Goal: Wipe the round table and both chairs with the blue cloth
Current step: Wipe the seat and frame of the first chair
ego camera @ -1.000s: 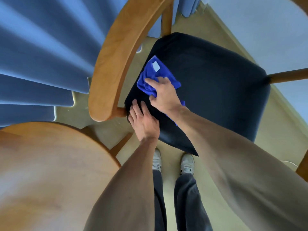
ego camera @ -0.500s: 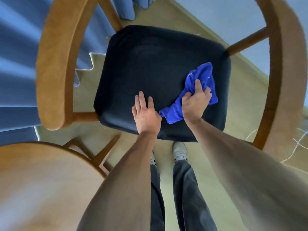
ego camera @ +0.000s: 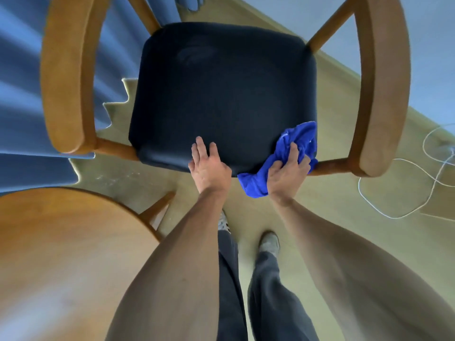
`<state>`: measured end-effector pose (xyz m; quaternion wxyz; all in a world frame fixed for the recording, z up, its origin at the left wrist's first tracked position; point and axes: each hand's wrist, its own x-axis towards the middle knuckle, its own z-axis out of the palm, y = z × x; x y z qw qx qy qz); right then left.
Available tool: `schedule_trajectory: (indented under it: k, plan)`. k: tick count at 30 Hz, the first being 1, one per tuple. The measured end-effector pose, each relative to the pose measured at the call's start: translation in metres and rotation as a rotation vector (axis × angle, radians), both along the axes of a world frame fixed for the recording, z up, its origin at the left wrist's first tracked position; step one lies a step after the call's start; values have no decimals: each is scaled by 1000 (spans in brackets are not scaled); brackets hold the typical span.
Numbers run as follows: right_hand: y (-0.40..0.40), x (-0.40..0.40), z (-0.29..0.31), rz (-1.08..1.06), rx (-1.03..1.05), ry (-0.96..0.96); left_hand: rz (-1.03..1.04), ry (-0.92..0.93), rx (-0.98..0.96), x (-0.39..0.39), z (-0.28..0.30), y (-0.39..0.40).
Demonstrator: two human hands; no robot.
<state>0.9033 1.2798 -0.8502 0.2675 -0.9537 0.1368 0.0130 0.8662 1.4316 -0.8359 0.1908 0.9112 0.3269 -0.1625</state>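
The blue cloth [ego camera: 280,163] was found bunched at the near right corner of the chair seat [ego camera: 221,94], pressed there by the right hand [ego camera: 286,172], fingers curled into it. The left hand [ego camera: 209,166] was laid flat, fingers straight, on the seat's near edge.

Since a second ago the right hand [ego camera: 286,172] has carried the blue cloth [ego camera: 278,159] across the dark seat [ego camera: 221,94], from its ten o'clock side to the corner at five o'clock, where the cloth now droops over the front edge. The left hand [ego camera: 209,166] has slid along that front edge from the seven o'clock corner toward six o'clock.
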Motion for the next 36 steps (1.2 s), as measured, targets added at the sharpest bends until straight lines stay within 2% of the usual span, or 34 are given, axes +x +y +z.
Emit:
schedule_trajectory:
  k: [4, 10, 17, 21, 23, 25, 28, 32, 36]
  plan:
    - [-32, -22, 5, 103, 46, -1, 56, 6, -2, -15, 6, -22]
    - [-76, -40, 28, 33, 182, -94, 125, -18, -62, -46, 23, -73]
    - [-80, -40, 68, -113, 351, -210, 113, -35, -53, -50, 55, -110]
    - [-91, -45, 85, -145, 363, -236, 123, -35, -63, -48, 72, -131]
    - [-104, -50, 87, -213, 391, -225, 123, -32, -82, -50, 76, -144]
    - [-126, -56, 84, -411, 423, -174, 117, -13, -91, -54, 77, -157]
    - [-172, -65, 75, -608, 340, 49, 135, 38, -107, -57, 70, -175]
    - [-198, -67, 61, -548, 320, 140, 250, 153, -223, -61, 59, -193]
    - [-181, -71, 52, -423, 407, 156, 367, 282, -378, -68, 50, -202]
